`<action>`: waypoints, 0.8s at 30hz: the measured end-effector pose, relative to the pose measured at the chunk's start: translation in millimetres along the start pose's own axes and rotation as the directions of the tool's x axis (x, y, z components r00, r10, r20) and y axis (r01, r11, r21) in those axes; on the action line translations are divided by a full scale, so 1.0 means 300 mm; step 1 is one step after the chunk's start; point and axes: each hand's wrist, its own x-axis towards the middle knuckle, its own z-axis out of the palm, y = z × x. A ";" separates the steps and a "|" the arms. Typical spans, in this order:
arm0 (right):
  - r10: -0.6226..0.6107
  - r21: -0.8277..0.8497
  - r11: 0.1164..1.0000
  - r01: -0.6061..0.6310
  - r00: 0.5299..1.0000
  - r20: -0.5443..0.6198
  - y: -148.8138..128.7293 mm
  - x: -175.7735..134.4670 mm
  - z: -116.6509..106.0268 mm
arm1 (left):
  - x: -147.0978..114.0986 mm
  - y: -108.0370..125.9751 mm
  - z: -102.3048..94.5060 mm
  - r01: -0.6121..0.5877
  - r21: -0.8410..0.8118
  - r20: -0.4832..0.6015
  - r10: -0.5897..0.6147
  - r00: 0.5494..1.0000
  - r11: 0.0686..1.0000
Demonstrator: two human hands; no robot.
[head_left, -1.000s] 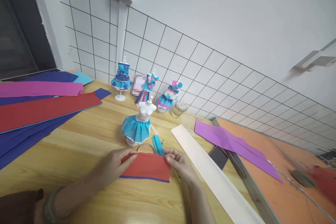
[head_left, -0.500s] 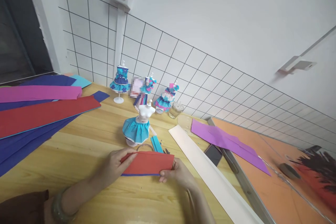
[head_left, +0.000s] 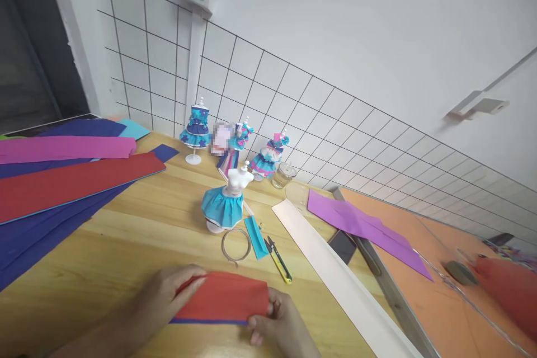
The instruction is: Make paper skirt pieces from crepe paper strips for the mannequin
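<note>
A red strip (head_left: 229,297) with a blue edge along its bottom, paper or thin fabric, is held low over the table between both hands. My left hand (head_left: 178,291) grips its left end, fingers closed and somewhat blurred. At the other end my right hand (head_left: 277,316) pinches the strip, thumb in front and fingers behind. Beyond it lie a coil of wire (head_left: 236,245), a folded turquoise strip (head_left: 255,236) and yellow-handled thread snips (head_left: 279,262). A small white mannequin (head_left: 239,183) stands behind these, wearing a turquoise gathered skirt (head_left: 222,208).
Several dressed mini mannequins (head_left: 194,126) stand by the wire grid, near a glass jar (head_left: 284,174). Stacked coloured sheets (head_left: 79,179) cover the left side. On the right are a long pale strip (head_left: 325,268), purple sheets (head_left: 356,218) and a phone (head_left: 343,247).
Both hands have drawn the red strip nearer to me and slightly left. The wire coil and the snips, partly covered before, now show fully.
</note>
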 end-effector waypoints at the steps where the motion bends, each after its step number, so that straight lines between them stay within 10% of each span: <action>1: 0.028 0.042 0.999 -0.028 1.000 0.003 0.028 0.005 0.014 | -0.027 -0.009 -0.008 0.044 0.025 0.017 -0.045 0.999 0.999; 12: 0.076 -0.182 0.981 -0.064 0.995 0.061 0.110 0.056 0.102 | -0.174 -0.096 -0.071 0.233 0.100 -0.023 -0.232 0.972 0.967; 18: -0.039 -0.387 0.922 -0.021 0.988 -0.147 0.012 0.078 0.105 | -0.246 -0.094 -0.117 0.046 0.113 -0.108 -0.034 0.994 0.993; 24: -0.363 -0.856 0.429 0.288 0.923 0.129 -0.088 0.183 0.274 | -0.314 -0.108 -0.133 0.022 0.205 -0.197 0.020 0.980 0.979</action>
